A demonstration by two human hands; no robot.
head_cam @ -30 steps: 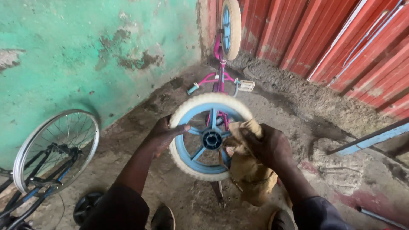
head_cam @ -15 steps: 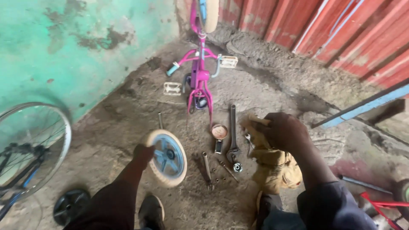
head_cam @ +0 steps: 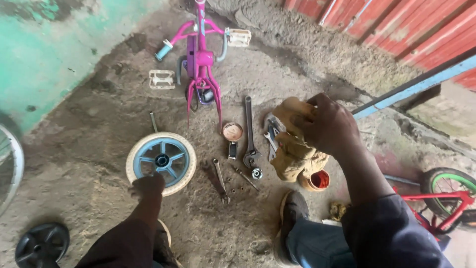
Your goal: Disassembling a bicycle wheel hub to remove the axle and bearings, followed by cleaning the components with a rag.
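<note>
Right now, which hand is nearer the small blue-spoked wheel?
Left. The left hand touches the wheel at its near rim; the right hand holds a tan rag, well apart.

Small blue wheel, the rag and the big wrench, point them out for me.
Small blue wheel (head_cam: 161,161), head view, on its hub.
Rag (head_cam: 295,155), head view, on its hanging folds.
Big wrench (head_cam: 249,130), head view, on its handle.
</note>
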